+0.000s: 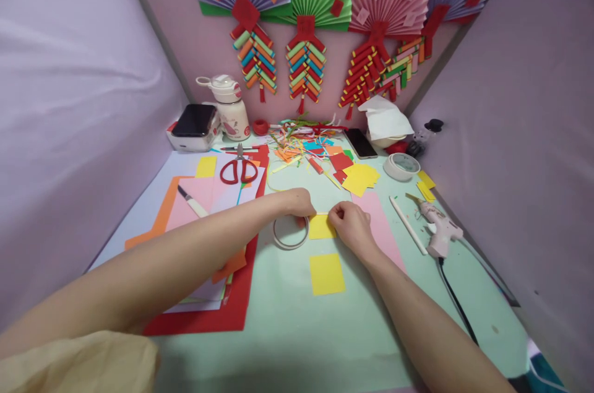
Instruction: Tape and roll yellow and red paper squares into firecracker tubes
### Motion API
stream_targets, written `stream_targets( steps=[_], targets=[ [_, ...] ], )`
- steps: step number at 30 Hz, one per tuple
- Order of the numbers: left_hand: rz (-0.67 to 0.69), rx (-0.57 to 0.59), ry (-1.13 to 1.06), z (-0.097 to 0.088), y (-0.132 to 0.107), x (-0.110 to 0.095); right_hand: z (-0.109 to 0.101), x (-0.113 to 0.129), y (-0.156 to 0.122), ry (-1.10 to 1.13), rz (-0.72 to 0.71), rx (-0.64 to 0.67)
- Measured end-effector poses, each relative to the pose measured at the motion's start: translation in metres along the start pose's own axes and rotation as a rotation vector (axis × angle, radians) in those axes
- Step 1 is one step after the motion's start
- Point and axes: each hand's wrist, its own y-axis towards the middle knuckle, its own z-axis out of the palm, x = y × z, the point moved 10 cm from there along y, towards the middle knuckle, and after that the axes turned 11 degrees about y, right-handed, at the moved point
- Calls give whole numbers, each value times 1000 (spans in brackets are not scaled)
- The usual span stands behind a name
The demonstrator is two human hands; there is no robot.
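Note:
A roll of tape (275,236) stands out from under my left hand (297,201), whose fingers are closed on it with the tips hidden. Between my hands a pale strip of tape (321,214) runs along the far edge of a yellow paper piece (323,229). My right hand (351,226) is closed in a pinch at the strip's right end, beside the paper's right corner; exactly what sits between its fingertips is hidden. Nearer to me, a second yellow paper square (327,275) lies flat on the table.
Coloured paper sheets, a craft knife (192,200) and red-handled scissors (239,167) lie left. Paper scraps (297,145), a phone (361,143) and a wider tape roll (401,167) are at the back. A corded glue gun (440,232) and white stick (408,224) lie right.

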Motion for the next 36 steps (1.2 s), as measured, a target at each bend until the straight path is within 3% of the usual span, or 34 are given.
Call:
stream_targets(
  steps=[16,36],
  targets=[
    [10,84,108,9,12,1,2,-2,2,-31,25,-4],
    [-8,65,149,10,14,1,2,0,1,-51,34,4]
  ],
)
